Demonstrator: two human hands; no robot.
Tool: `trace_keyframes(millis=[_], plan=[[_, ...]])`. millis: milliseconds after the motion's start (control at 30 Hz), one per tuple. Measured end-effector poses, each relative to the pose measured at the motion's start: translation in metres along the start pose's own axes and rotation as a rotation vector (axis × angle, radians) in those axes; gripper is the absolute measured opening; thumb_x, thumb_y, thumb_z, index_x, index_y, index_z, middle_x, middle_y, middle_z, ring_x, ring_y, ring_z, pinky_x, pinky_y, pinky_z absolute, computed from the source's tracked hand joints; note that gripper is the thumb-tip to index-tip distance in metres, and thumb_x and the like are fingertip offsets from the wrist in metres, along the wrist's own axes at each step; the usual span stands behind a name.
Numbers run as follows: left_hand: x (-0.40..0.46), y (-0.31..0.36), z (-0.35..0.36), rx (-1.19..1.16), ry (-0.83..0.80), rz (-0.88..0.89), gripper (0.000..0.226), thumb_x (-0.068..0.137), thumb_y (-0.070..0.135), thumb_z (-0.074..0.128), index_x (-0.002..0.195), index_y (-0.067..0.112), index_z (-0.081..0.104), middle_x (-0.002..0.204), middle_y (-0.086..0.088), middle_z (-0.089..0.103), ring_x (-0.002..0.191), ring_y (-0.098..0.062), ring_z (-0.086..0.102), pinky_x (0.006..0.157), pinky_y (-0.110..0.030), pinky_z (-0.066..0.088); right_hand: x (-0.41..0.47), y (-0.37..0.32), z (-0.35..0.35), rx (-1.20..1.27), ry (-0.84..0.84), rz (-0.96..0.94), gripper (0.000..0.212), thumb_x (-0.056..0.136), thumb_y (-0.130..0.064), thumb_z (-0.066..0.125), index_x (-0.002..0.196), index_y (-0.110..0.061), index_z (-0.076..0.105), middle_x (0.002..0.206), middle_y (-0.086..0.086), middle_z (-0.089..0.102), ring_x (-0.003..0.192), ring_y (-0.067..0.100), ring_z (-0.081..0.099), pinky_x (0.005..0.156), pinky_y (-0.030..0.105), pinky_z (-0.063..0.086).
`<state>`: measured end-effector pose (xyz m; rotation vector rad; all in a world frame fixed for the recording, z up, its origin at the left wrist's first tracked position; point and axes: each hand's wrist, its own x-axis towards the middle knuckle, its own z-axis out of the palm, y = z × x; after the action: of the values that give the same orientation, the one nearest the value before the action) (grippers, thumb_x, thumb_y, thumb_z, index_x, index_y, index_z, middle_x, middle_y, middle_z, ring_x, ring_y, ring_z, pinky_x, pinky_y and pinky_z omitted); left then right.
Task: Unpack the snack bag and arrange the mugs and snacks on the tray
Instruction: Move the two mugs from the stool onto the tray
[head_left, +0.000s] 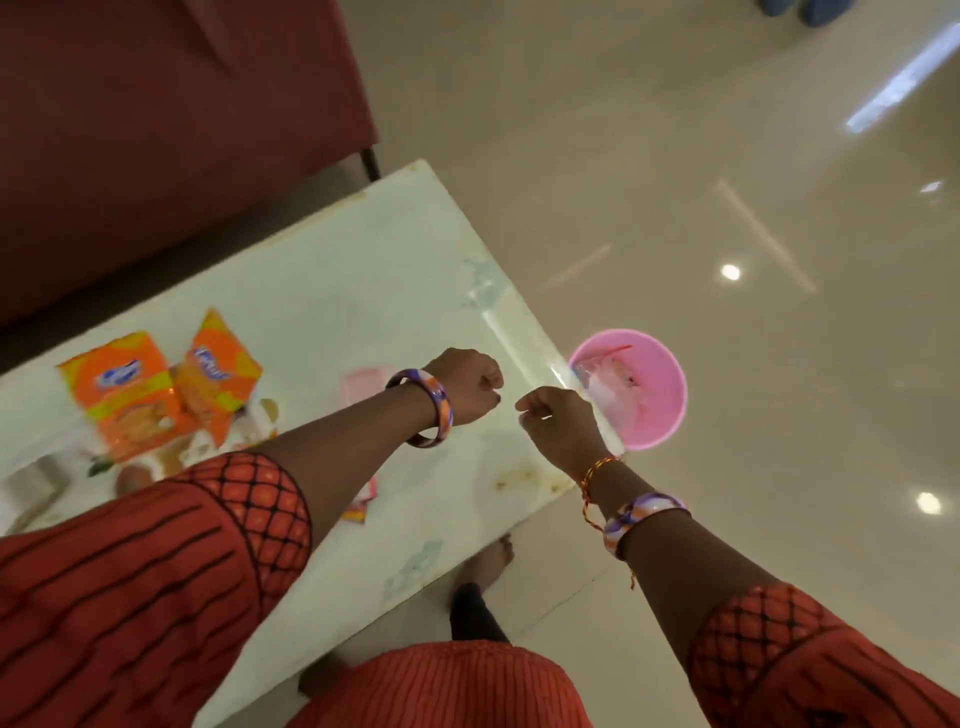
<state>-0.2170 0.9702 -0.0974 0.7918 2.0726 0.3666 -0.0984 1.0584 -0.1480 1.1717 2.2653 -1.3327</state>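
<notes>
Left hand (467, 385) fisted, right hand (558, 423) loosely curled, contents unclear; near table (332, 270) edge, pink bin (660, 395) beside; 2 orange snack pkts (156, 389) w/ left.

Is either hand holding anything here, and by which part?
Cannot tell. Left hand is fisted, right hand pinched, but no held object is visible in either.

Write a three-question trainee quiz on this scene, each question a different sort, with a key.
1. True or false: the pink bin stands on the table.
2. How many orange snack packets lie together at the left of the table?
3. Where are both hands? A) inside the bin B) over the table's right edge, close together C) on the packets

Key: 1. False, it stands on the floor beside the table. 2. Two. 3. B: the left hand and right hand nearly meet there.
</notes>
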Motion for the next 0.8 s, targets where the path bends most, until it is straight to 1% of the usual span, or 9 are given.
trace_keyframes(millis=[133, 333, 467, 500, 533, 600, 633, 733, 800], plan=[[-0.063, -0.065, -0.013, -0.095, 0.106, -0.086, 0.029, 0.087, 0.015, 0.054, 0.114, 0.007, 0.061, 0.121, -0.011, 0.063, 0.111, -0.025, 0.057, 0.095, -0.027, 0.041, -0.029, -0.056, 0.055, -0.237, -0.201, -0.193, 0.025, 0.084, -0.006, 0.049, 0.098, -0.012, 0.069, 0.109, 0.009, 0.068, 0.103, 0.027, 0.061, 0.090, 0.031, 0.049], [-0.177, -0.186, -0.027, -0.300, 0.368, -0.274, 0.025, 0.083, 0.011, 0.058, 0.106, 0.004, 0.064, 0.114, -0.013, 0.066, 0.109, -0.025, 0.058, 0.083, -0.019, 0.037, -0.077, -0.139, 0.157, -0.526, -0.463, -0.462, 0.028, 0.081, -0.010, 0.049, 0.100, -0.017, 0.067, 0.113, 0.011, 0.066, 0.107, 0.030, 0.060, 0.091, 0.036, 0.049], [-0.267, -0.271, -0.029, -0.447, 0.514, -0.388, 0.027, 0.084, 0.010, 0.058, 0.110, 0.004, 0.063, 0.116, -0.013, 0.066, 0.112, -0.025, 0.058, 0.092, -0.024, 0.039, -0.125, -0.205, 0.241, -0.647, -0.564, -0.674, 0.028, 0.083, -0.009, 0.049, 0.103, -0.014, 0.067, 0.112, 0.013, 0.066, 0.108, 0.032, 0.059, 0.089, 0.039, 0.049], [-0.293, -0.293, -0.025, -0.487, 0.551, -0.417, 0.026, 0.084, 0.010, 0.059, 0.109, 0.004, 0.064, 0.115, -0.013, 0.066, 0.111, -0.025, 0.059, 0.092, -0.024, 0.039, -0.141, -0.221, 0.267, -0.676, -0.592, -0.720, 0.027, 0.084, -0.009, 0.049, 0.103, -0.013, 0.067, 0.112, 0.014, 0.067, 0.108, 0.032, 0.058, 0.089, 0.039, 0.049], [-0.319, -0.314, -0.022, -0.528, 0.594, -0.445, 0.026, 0.084, 0.010, 0.059, 0.108, 0.004, 0.064, 0.114, -0.013, 0.067, 0.110, -0.024, 0.060, 0.089, -0.019, 0.039, -0.157, -0.236, 0.293, -0.699, -0.621, -0.761, 0.026, 0.084, -0.008, 0.050, 0.102, -0.011, 0.067, 0.110, 0.014, 0.067, 0.107, 0.032, 0.058, 0.089, 0.037, 0.048], [-0.366, -0.353, -0.015, -0.601, 0.655, -0.512, 0.025, 0.084, 0.011, 0.058, 0.108, 0.004, 0.063, 0.113, -0.012, 0.067, 0.107, -0.022, 0.060, 0.079, -0.010, 0.034, -0.186, -0.261, 0.343, -0.733, -0.676, -0.843, 0.024, 0.083, -0.007, 0.052, 0.100, -0.009, 0.069, 0.106, 0.014, 0.069, 0.104, 0.031, 0.060, 0.087, 0.033, 0.047], [-0.392, -0.373, -0.010, -0.628, 0.682, -0.554, 0.025, 0.085, 0.012, 0.058, 0.108, 0.005, 0.063, 0.114, -0.011, 0.067, 0.107, -0.021, 0.060, 0.078, -0.009, 0.033, -0.203, -0.272, 0.371, -0.752, -0.711, -0.868, 0.023, 0.082, -0.007, 0.053, 0.099, -0.009, 0.069, 0.105, 0.013, 0.069, 0.103, 0.029, 0.060, 0.087, 0.031, 0.046], [-0.465, -0.433, 0.008, -0.696, 0.768, -0.677, 0.025, 0.086, 0.014, 0.057, 0.109, 0.007, 0.063, 0.115, -0.009, 0.066, 0.109, -0.021, 0.059, 0.084, -0.014, 0.034, -0.254, -0.304, 0.447, -0.801, -0.812, -0.943, 0.022, 0.084, -0.009, 0.054, 0.098, -0.011, 0.070, 0.105, 0.009, 0.070, 0.102, 0.024, 0.061, 0.085, 0.028, 0.046], [-0.514, -0.473, 0.023, -0.749, 0.844, -0.795, 0.025, 0.086, 0.014, 0.057, 0.109, 0.008, 0.063, 0.116, -0.007, 0.066, 0.109, -0.020, 0.059, 0.083, -0.014, 0.034, -0.290, -0.322, 0.501, -0.816, -0.892, -1.005, 0.021, 0.085, -0.010, 0.054, 0.099, -0.010, 0.070, 0.106, 0.009, 0.070, 0.101, 0.024, 0.062, 0.086, 0.028, 0.046]])
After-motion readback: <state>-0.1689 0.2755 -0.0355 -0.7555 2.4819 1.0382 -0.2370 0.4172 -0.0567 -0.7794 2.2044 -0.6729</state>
